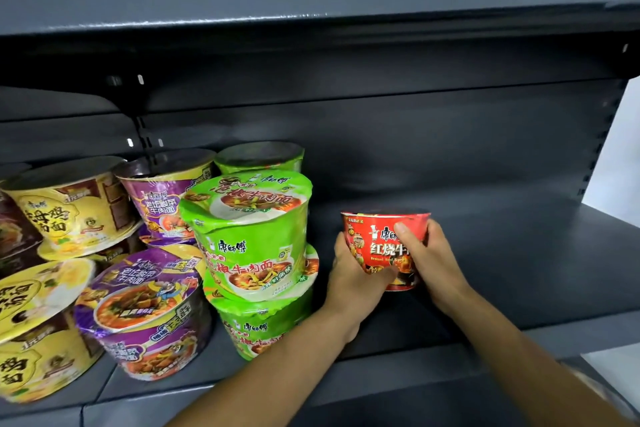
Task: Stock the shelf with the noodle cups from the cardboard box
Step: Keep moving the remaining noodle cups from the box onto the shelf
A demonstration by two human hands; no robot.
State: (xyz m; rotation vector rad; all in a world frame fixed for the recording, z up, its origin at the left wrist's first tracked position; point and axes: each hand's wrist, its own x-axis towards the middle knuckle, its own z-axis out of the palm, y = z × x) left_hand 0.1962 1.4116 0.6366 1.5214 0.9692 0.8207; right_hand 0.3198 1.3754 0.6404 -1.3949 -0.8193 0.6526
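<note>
Here, the dark shelf (519, 270) spans everything before you. Left of your fingers, green noodle cups (249, 236) stand stacked, purple cups (145, 305) and yellow ones (52, 215) beyond them. Your left hand (353, 281) and right hand (429, 263) both curl around the red noodle cup (377, 239), upright on the shelf.
</note>
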